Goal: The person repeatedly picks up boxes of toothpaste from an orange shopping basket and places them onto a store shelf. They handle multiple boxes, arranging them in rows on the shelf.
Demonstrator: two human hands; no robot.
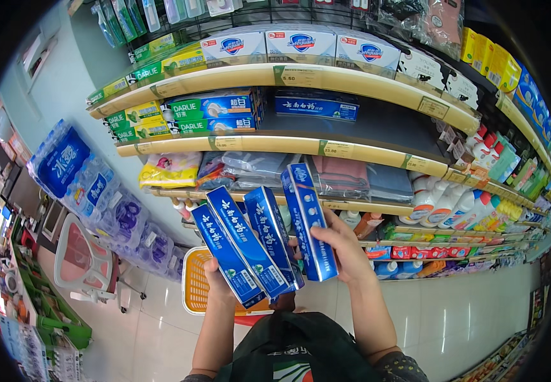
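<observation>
Several blue toothpaste boxes (237, 246) fan out in my left hand (219, 281), whose thumb presses on the outer box; its other fingers are hidden beneath. My right hand (345, 246) grips another blue toothpaste box (309, 222), tilted with its side panel showing, just right of that group. Both hands are in front of the shelves, over the floor. One more blue toothpaste box (317, 109) lies on the dark shelf above, right of the stacked green and blue Darlie toothpaste boxes (213, 114).
Safeguard soap boxes (301, 45) line the upper shelf. Bagged folded textiles (342, 174) fill the shelf behind my hands. An orange plastic basket (194, 281) stands below at left, near wrapped water bottles (96, 186) and a swivel chair (84, 258). Detergent bottles (442, 205) stand at right.
</observation>
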